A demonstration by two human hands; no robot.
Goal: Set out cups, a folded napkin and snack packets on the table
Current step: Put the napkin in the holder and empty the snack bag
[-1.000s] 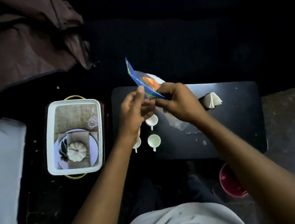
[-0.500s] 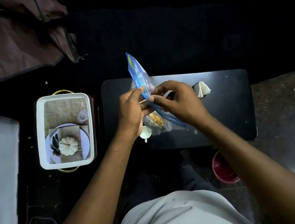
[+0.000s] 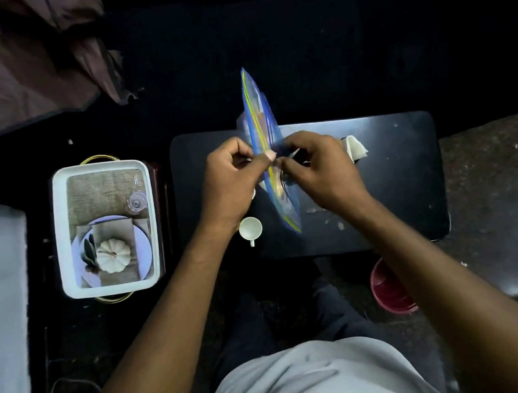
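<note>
pinching from either side, the left hand (image 3: 231,180) and the right hand (image 3: 321,168) hold a clear plastic zip bag with blue and yellow edge lines (image 3: 260,117) in the air just beyond the small white handled cup (image 3: 250,228). a second ago the bag leaned over with its face showing. now it is turned edge-on and stands nearly upright, both hands meeting at its middle. that looks like the seal being worked apart, so the snack packets are probably not yet out. pale and orange contents show dimly low in the bag, just right of the cup. the folded white paper napkin (image 3: 356,147) lies on the black rectangular worktop (image 3: 405,199), well right of the cup and further off. the other cups seen earlier beside this cup are now mostly hidden behind the left hand.
</note>
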